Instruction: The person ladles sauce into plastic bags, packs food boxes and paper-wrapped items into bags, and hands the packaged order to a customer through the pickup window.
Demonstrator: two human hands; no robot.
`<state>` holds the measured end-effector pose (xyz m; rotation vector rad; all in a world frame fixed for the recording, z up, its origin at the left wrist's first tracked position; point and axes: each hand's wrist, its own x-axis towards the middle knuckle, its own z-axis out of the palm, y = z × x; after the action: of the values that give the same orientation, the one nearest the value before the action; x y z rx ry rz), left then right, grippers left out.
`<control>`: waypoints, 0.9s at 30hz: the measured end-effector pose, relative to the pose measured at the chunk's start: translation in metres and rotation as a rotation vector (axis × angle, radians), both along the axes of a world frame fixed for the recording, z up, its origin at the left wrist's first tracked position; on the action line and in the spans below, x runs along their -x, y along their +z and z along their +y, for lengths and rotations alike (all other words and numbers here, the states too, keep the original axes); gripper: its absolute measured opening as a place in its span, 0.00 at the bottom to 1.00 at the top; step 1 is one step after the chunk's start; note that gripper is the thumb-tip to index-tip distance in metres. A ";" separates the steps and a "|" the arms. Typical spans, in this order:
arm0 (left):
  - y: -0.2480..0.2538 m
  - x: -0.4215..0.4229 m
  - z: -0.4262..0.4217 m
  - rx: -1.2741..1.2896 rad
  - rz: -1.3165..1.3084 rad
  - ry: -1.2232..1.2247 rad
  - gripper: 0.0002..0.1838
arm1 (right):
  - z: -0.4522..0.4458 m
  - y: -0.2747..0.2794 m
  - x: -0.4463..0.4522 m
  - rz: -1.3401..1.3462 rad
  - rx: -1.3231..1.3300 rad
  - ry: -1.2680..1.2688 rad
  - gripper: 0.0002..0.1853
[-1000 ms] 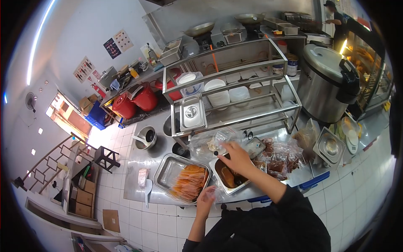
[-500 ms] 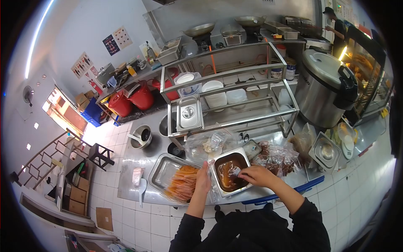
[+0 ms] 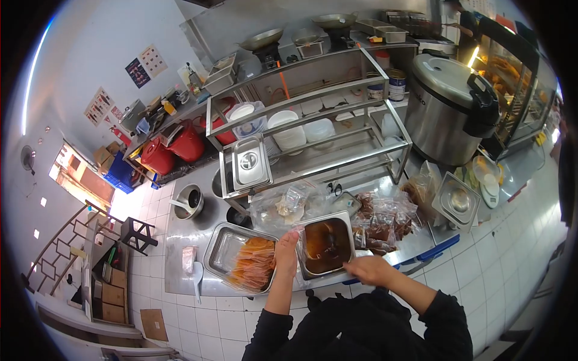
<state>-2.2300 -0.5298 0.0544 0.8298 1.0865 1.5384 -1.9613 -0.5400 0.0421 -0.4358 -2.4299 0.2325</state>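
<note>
A square steel pan (image 3: pixel 306 272) of brown sauce (image 3: pixel 330 242) stands in front of me at the counter's near edge. My left hand (image 3: pixel 286 256) is at its left rim, closed with the fingertips against the metal. Closed around the near right corner is my right hand (image 3: pixel 368 270). Just left of my left hand, a shallow steel tray (image 3: pixel 218 246) holds a row of thin packets of orange filling (image 3: pixel 253 265). Clear plastic bags (image 3: pixel 292 204) lie behind the pan.
Filled bags of brown food (image 3: pixel 382 219) lie to the right, beside a steel lid (image 3: pixel 459 201). Leftward are a white spoon (image 3: pixel 197 280), a small packet (image 3: pixel 189 259) and a steel bowl (image 3: pixel 188 201). A metal rack (image 3: pixel 325 171) stands behind. Another person (image 3: pixel 466 27) is far right.
My right hand has come out of the sauce and moved to the pan's near right corner. The pan has shifted slightly right relative to the tray. My view has turned a little.
</note>
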 end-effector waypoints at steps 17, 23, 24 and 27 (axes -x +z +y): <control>0.007 -0.007 0.008 0.038 -0.173 -0.006 0.16 | -0.015 -0.008 0.011 0.006 0.151 0.016 0.17; 0.012 -0.012 0.006 0.030 -0.099 0.000 0.15 | 0.002 0.002 0.011 0.136 0.170 -0.154 0.16; 0.011 -0.011 0.007 0.024 -0.089 -0.005 0.15 | 0.004 -0.001 0.014 0.120 0.198 -0.135 0.17; 0.010 -0.011 0.008 0.073 -0.106 -0.033 0.19 | -0.019 -0.001 0.010 0.046 0.256 -0.013 0.17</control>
<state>-2.2194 -0.5215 0.0643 0.7048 1.0403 1.4891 -1.9714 -0.5588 0.0407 -0.5515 -2.3602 0.5461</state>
